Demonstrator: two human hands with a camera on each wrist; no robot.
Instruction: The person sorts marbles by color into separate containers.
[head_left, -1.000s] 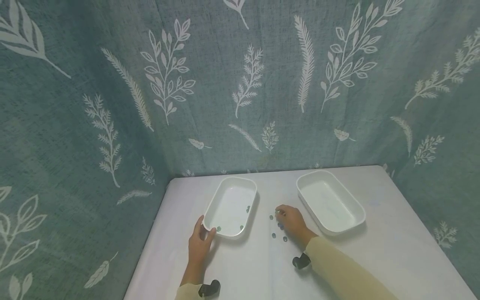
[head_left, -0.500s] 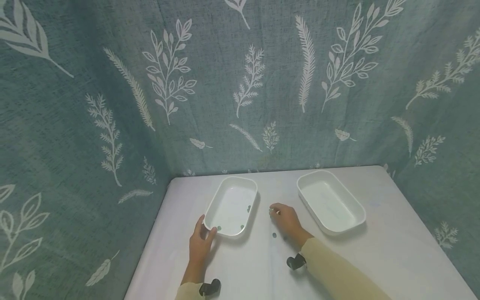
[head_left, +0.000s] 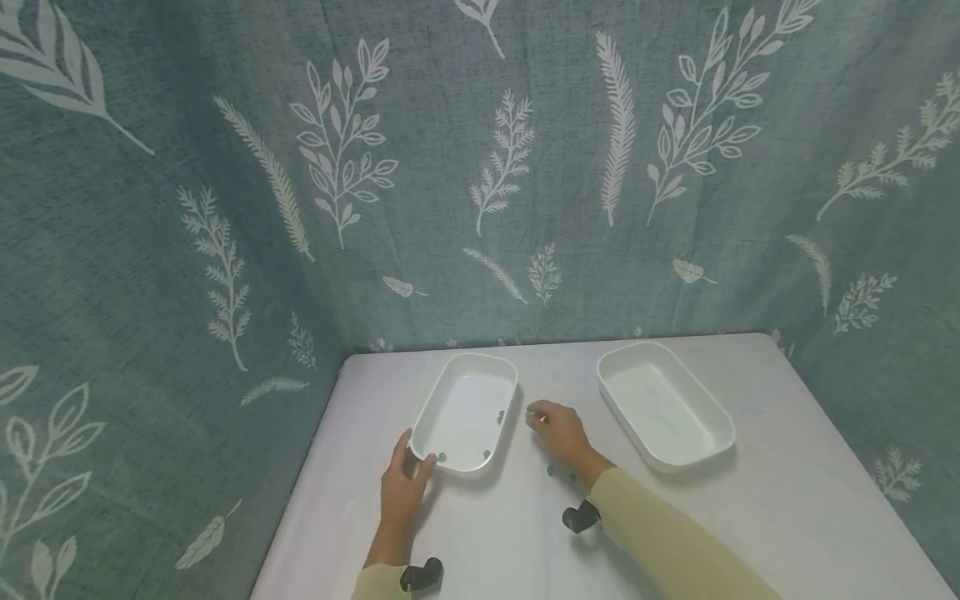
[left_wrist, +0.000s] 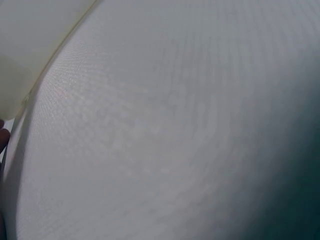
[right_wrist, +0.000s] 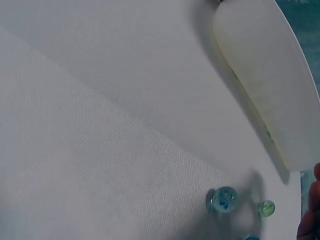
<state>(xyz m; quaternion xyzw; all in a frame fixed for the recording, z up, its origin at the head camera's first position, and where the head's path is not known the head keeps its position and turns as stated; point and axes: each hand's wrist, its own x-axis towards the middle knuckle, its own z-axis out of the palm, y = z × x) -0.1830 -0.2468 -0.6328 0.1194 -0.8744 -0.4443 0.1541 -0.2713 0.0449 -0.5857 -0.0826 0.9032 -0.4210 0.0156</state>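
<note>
"Left grip [head_left: 402,487], nearest us: clasped about the near-left corner of a white, rounded rectangular tray [head_left: 461,408], thumb to the near wall, fingers to the left. Good hold?"

"Sound, I'd say. It looks stiff and light, probably plastic, so a nudge could skid it; a corner is the place to steady it."

"And to its right, on the white surface [head_left: 495,542]?"

"Loose round glass marbles [head_left: 551,471], two showing in the head view. From the right wrist they look clear, with blue or green inside."

"How would they handle?"

"Light, hard and slick, I'd expect, and quick to roll. Take one at its widest, from opposite sides; pinched off-centre, it could shoot away."

"Inside the tray?"

"Three small greenish marbles [head_left: 487,454]: two at the near end, one farther along the right wall."

"Then the right grip [head_left: 558,427]?"

"Fingertips together, clamped on what looks like a pale green marble [head_left: 529,414], just right of the tray. Fingers hide most of it."

"Farther right?"

"A second white rectangular tray [head_left: 660,408], aslant, neither grip touching it. Probably just as stiff; lift by the rim. Farthest hangs blue-green cloth with white leaf prints [head_left: 431,167]."
</note>
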